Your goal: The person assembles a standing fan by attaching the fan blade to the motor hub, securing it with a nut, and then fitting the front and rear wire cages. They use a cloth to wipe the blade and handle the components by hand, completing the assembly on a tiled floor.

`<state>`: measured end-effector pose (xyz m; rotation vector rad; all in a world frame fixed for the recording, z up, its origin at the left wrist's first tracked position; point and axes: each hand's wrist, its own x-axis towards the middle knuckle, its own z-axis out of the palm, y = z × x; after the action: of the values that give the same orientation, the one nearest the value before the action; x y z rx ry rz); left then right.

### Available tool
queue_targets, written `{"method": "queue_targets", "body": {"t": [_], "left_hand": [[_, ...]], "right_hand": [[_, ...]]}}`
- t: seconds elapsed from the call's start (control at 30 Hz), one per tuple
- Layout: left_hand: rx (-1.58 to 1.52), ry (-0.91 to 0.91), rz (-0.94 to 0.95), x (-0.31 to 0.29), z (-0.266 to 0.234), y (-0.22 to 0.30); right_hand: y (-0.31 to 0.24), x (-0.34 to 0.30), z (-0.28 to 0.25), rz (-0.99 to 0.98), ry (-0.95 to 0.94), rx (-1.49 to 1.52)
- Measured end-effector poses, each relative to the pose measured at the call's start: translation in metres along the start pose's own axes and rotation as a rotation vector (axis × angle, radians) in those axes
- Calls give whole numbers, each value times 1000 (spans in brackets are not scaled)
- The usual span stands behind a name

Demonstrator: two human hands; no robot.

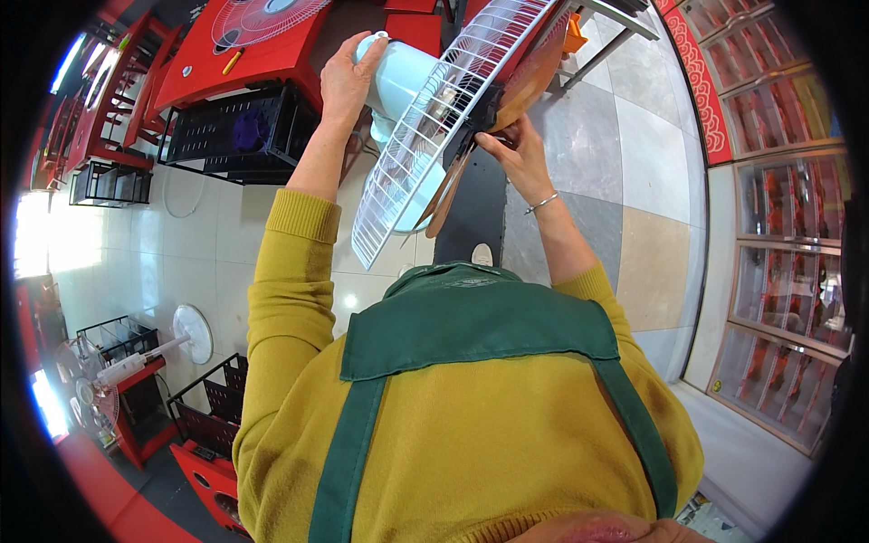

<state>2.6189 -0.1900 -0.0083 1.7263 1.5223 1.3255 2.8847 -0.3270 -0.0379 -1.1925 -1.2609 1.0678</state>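
You have the fan [403, 149] up in front of your body, tilted, over the floor just beside the red desk [299, 54]. Your left hand [348, 86] is gripping the rear of its pale blue motor housing [403, 77], the fingers curved around the back end. Your right hand [520, 154] is closed on the fan's dark centre part [484, 113], the thumb against it; the fingertips are partly hidden, so you cannot tell exactly which piece they pinch. The white wire grille [389, 204] slants between your two hands, and brownish blades [529, 81] stand on its right side, close to your right hand. A bracelet [541, 204] circles your right wrist. On the desk to your upper left lie a round fan cover [262, 23] and a yellow-handled tool [233, 61], near each other. A black rack [204, 136] with something purple [250, 130] in it stands by the desk's near edge. Farther off at your lower left, a white round base [193, 334] joins a pale pole. Glass-fronted shelves [783, 217] with red things inside line your right, beyond the grey and tan tiles [656, 262]. You wear a green apron [475, 321] over a mustard sweater [507, 416].
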Motion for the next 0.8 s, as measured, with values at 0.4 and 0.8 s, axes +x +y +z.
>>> {"method": "queue_targets", "body": {"t": [0.4, 0.8], "left_hand": [[27, 6, -20, -1, 0, 4], [4, 14, -10, 0, 3, 5]], "right_hand": [[-1, 6, 3, 56, 14, 124], [1, 14, -3, 121, 10, 207]]}}
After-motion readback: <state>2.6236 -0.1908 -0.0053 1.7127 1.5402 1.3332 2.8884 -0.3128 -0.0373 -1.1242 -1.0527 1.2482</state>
